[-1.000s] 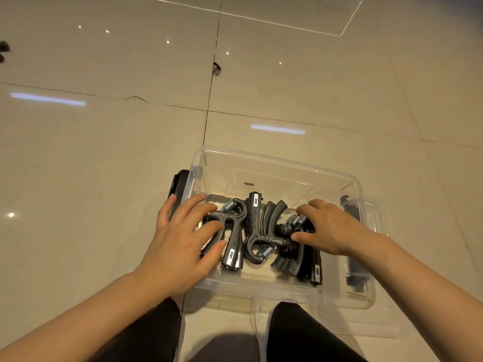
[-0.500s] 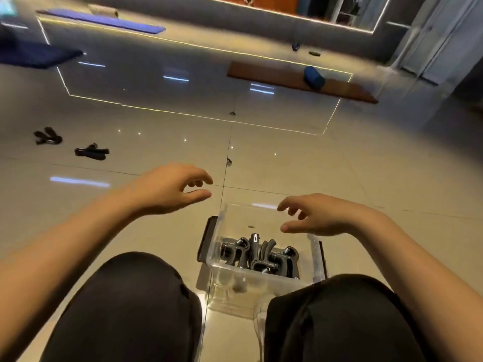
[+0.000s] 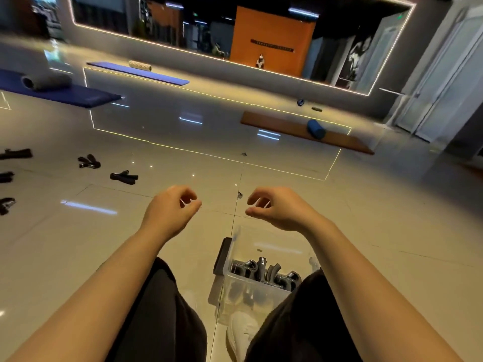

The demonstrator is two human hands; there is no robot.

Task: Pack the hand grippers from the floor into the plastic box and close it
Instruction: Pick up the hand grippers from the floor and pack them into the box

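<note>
The clear plastic box (image 3: 236,257) stands open on the tiled floor between my knees, with several black hand grippers (image 3: 264,271) lying in its bottom. My left hand (image 3: 171,209) and my right hand (image 3: 281,207) hover above and beyond the box, fingers loosely curled, holding nothing. More black hand grippers lie on the floor far left: one (image 3: 124,176) nearest, another (image 3: 88,162) behind it, and others (image 3: 15,153) at the frame's left edge. The box's lid is not clearly visible.
My dark-trousered knees and a white shoe (image 3: 241,333) flank the box. A brown board (image 3: 300,130) with a blue roller (image 3: 315,128) lies far right. Blue mats (image 3: 65,94) lie far left before a mirrored wall.
Both hands left the grippers in the box and rose above it, empty. The view tilted up from the box to the room, showing more grippers on the floor at left.
</note>
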